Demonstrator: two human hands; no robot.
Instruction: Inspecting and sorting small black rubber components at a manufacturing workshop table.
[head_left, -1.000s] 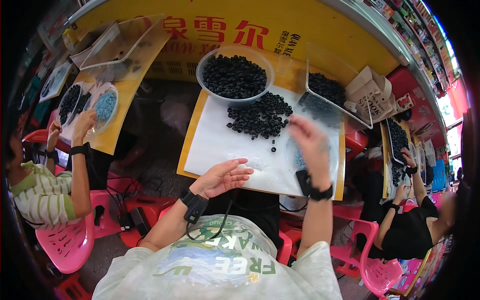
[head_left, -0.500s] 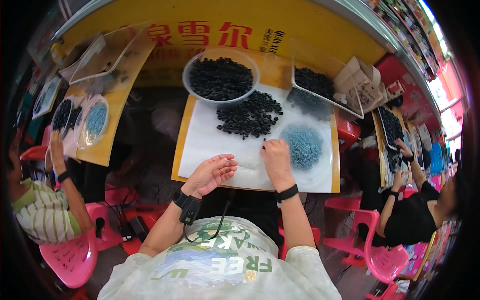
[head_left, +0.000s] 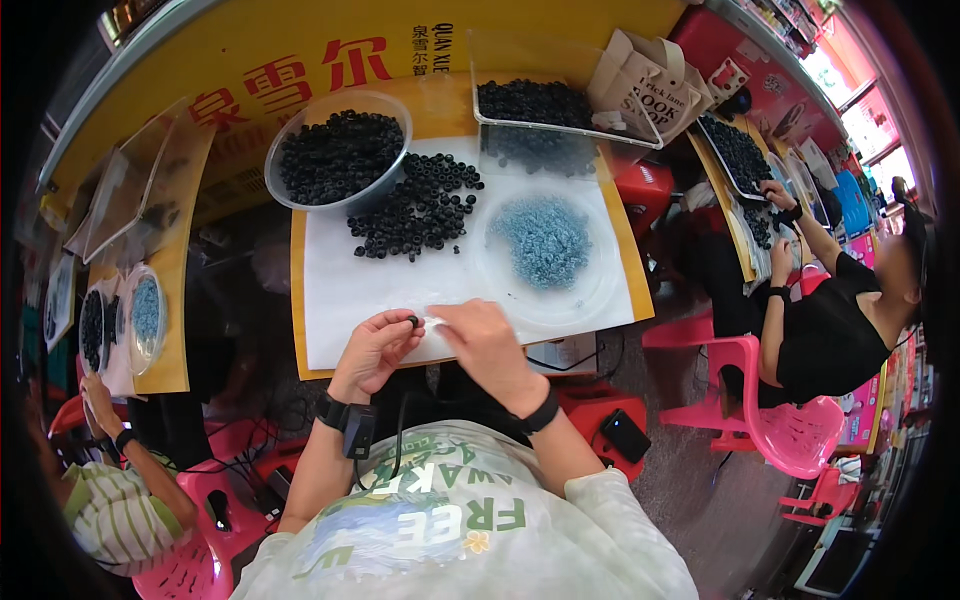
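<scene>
Between the thumb and fingers of my left hand (head_left: 380,350) is a small black ring-shaped piece (head_left: 413,321). My right hand (head_left: 488,350) is close beside it with the fingers pinched together. A small whitish bit (head_left: 433,323) shows at its fingertips; its kind is too small to make out. Both hands are over the near edge of a white sheet (head_left: 340,285). Beyond them lies a loose heap of black ring-shaped pieces (head_left: 415,210). To the right, small blue pieces (head_left: 540,240) are spread on a round clear plate (head_left: 495,283).
A clear round tub (head_left: 400,130) of black pieces stands at the back left, a clear rectangular bin (head_left: 570,132) at the back right. Behind it is a cloth bag (head_left: 648,80). A phone (head_left: 625,436) rests on a red stool. Co-workers sit at tables on both sides.
The view has turned, so the table sits further left. My right hand has come from beside the blue pieces to my left hand, whose fingers are now closed on a black piece.
</scene>
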